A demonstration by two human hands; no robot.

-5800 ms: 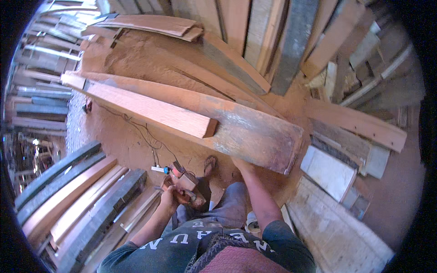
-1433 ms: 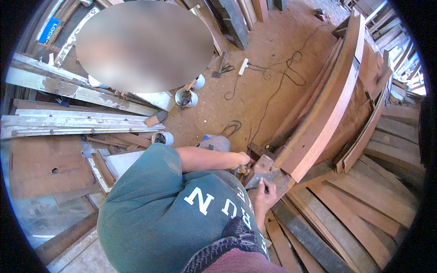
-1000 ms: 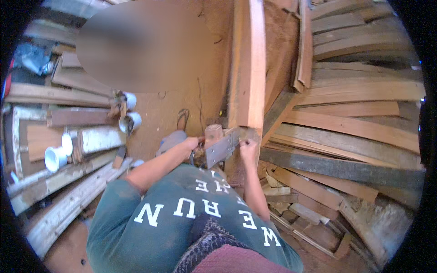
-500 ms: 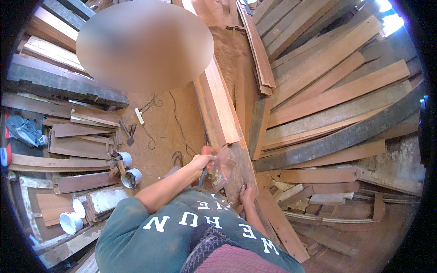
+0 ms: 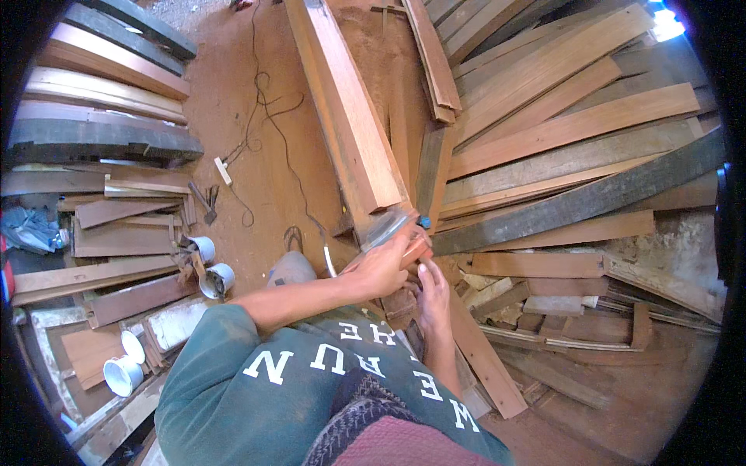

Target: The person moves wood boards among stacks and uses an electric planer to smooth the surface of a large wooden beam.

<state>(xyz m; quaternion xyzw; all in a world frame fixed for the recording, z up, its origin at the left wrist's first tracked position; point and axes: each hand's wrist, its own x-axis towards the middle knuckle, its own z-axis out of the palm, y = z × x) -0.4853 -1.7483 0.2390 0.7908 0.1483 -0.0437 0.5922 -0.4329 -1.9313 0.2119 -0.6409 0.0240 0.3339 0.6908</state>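
Observation:
My left hand [image 5: 381, 268] is closed on an orange power tool [image 5: 412, 252] with a grey metal plate [image 5: 386, 227] and a blue knob [image 5: 423, 222]. My right hand [image 5: 433, 299] has its fingers bent against the tool's lower right side, just under the orange body. The tool is over the near end of a long board [image 5: 318, 93], close to my body. A pale squared timber [image 5: 357, 140] lies lengthwise on that board, its cut end just beyond the tool. A white cord [image 5: 329, 260] shows beside my left forearm.
Stacked planks line the left [image 5: 116, 74] and right [image 5: 559, 116]. Black cables and a white power strip [image 5: 224, 169] lie on the sandy floor [image 5: 233, 225]. Dark hand tools [image 5: 206, 202], white buckets [image 5: 217, 279] and a blue bundle [image 5: 35, 229] are at the left.
My view has swung round toward the long board. The tool has turned and moved right, onto the board's end. My right hand has risen from the board to the tool.

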